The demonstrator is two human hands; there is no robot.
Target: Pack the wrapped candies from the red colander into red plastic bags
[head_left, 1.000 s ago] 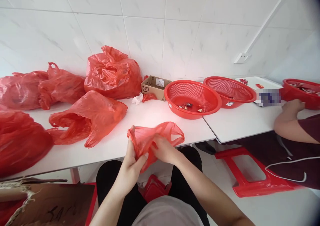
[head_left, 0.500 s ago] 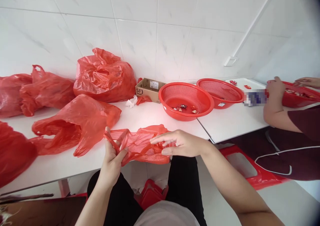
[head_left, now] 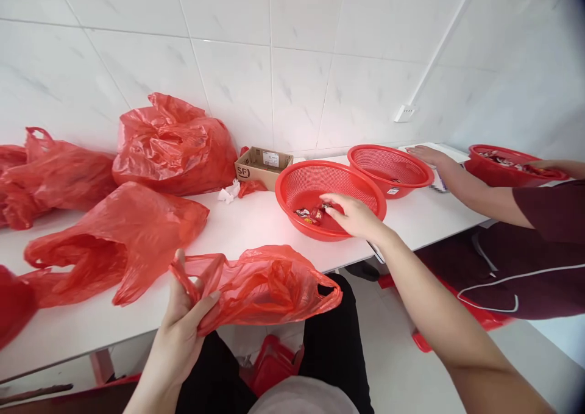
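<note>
My left hand (head_left: 180, 322) pinches a handle of a crumpled, see-through red plastic bag (head_left: 260, 292), which hangs slack just past the edge of the white table (head_left: 256, 219). My right hand (head_left: 351, 216) is loosely spread over a red mesh basket (head_left: 286, 197), fingertips near the wrapped sweets (head_left: 311, 214) inside; I can't tell if they're touching.

You wear this camera on your head, so it looks forward and down over your own legs (head_left: 333, 347), across the near edge of the white table (head_left: 256, 225), to the tiled wall (head_left: 219, 54) close behind it.
</note>
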